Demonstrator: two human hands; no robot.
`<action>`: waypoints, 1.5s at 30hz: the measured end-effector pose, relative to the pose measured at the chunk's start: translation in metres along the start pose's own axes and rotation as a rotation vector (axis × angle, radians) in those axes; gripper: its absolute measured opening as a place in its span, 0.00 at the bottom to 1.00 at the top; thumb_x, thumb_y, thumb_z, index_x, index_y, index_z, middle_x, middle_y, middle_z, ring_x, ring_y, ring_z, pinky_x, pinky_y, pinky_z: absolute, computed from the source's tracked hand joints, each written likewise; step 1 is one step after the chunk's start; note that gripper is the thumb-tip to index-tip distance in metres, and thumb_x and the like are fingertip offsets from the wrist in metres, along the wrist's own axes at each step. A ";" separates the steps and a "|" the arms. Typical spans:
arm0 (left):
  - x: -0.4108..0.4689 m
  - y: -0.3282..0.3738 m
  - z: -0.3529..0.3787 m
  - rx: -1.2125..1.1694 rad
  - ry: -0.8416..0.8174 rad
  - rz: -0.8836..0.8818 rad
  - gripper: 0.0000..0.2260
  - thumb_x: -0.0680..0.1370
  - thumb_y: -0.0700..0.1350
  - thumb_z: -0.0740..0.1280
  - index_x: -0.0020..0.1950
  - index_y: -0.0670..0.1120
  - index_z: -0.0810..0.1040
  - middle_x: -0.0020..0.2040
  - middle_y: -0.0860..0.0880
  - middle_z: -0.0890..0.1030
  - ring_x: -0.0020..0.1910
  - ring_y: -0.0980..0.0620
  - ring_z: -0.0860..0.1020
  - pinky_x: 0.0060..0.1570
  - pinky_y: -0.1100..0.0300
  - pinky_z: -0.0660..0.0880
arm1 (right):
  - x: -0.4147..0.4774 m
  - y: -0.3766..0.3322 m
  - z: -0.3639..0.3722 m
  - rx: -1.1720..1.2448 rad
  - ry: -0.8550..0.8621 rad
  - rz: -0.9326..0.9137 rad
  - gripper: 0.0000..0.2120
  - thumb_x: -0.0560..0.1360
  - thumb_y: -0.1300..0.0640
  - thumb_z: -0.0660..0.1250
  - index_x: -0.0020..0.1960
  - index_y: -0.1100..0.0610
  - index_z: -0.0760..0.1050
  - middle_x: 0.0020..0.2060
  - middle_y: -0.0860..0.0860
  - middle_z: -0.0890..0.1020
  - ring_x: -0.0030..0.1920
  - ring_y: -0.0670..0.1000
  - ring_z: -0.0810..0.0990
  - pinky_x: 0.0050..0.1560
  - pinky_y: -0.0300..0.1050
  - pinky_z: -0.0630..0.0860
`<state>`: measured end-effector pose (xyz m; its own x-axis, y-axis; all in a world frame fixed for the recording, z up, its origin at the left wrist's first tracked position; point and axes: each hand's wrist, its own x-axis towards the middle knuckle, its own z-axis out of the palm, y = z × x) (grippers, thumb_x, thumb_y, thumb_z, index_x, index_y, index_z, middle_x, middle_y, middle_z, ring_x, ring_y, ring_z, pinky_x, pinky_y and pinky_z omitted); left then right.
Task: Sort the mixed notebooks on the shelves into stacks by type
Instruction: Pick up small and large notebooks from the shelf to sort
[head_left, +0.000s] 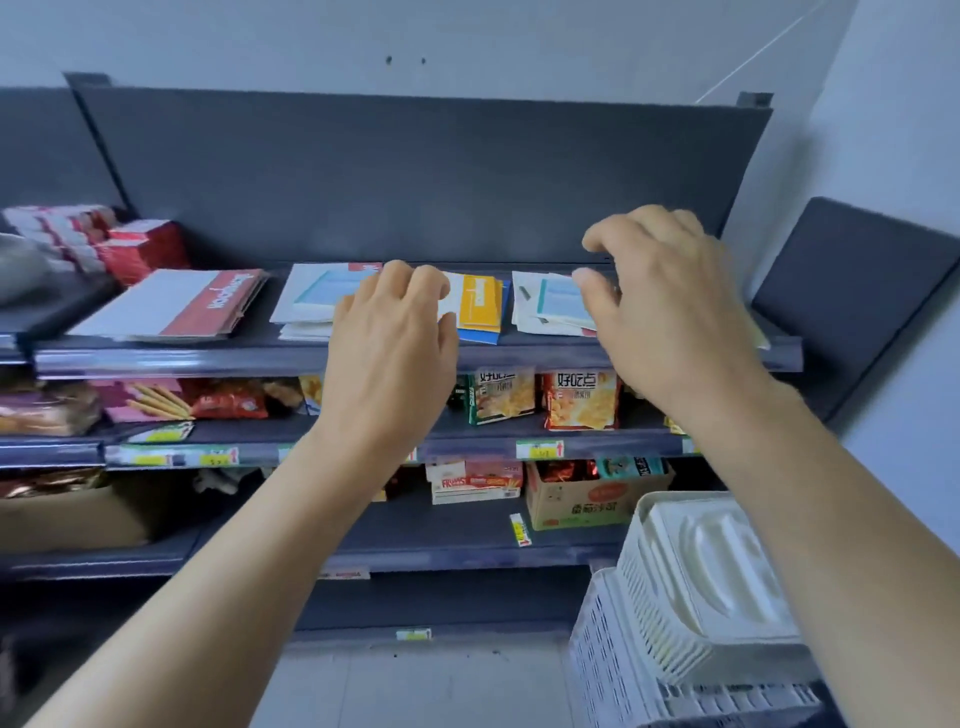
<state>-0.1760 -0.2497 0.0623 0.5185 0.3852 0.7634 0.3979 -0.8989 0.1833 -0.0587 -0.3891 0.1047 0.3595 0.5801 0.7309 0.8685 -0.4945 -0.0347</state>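
Note:
Several notebook stacks lie along the top shelf (156, 358). At the left is a red-and-white stack (171, 306), then a white stack with a light-blue panel (317, 301), a yellow-and-blue stack (480, 306), and a white-and-teal stack (550, 306) at the right. My left hand (389, 338) hovers in front of the gap between the light-blue and yellow stacks, fingers loosely curled and holding nothing. My right hand (660, 301) hangs over the white-and-teal stack with its fingers bent downward; whether the fingertips touch the top notebook is unclear.
Red boxes (140, 249) stand at the shelf's far left. Snack packets (582, 400) fill the shelf below, and cartons (576, 499) sit lower down. White plastic baskets (691, 613) are stacked on the floor at the right. A dark back panel (415, 176) rises behind the top shelf.

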 end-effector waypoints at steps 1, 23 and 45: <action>0.009 -0.004 0.008 0.020 0.007 -0.008 0.06 0.76 0.39 0.64 0.51 0.40 0.76 0.46 0.41 0.77 0.44 0.39 0.74 0.45 0.49 0.69 | 0.012 0.004 0.011 0.013 0.004 -0.010 0.09 0.77 0.57 0.63 0.54 0.62 0.75 0.51 0.58 0.78 0.53 0.60 0.72 0.51 0.54 0.68; 0.091 -0.211 0.118 0.118 -0.305 -0.507 0.13 0.79 0.45 0.62 0.61 0.42 0.71 0.59 0.44 0.74 0.55 0.42 0.73 0.54 0.50 0.70 | 0.164 -0.049 0.219 0.186 -0.157 -0.106 0.12 0.78 0.55 0.63 0.56 0.61 0.74 0.52 0.58 0.77 0.54 0.60 0.72 0.52 0.53 0.68; 0.168 -0.322 0.236 0.222 -0.836 -0.696 0.39 0.68 0.66 0.69 0.67 0.40 0.66 0.60 0.40 0.69 0.60 0.41 0.67 0.57 0.50 0.68 | 0.182 -0.015 0.314 -0.071 -0.523 0.375 0.18 0.77 0.50 0.64 0.61 0.60 0.70 0.57 0.59 0.76 0.58 0.60 0.73 0.53 0.51 0.70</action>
<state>-0.0380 0.1536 -0.0149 0.4429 0.8861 -0.1368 0.8841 -0.4063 0.2308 0.1008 -0.0730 0.0242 0.7687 0.5892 0.2489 0.6331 -0.7564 -0.1646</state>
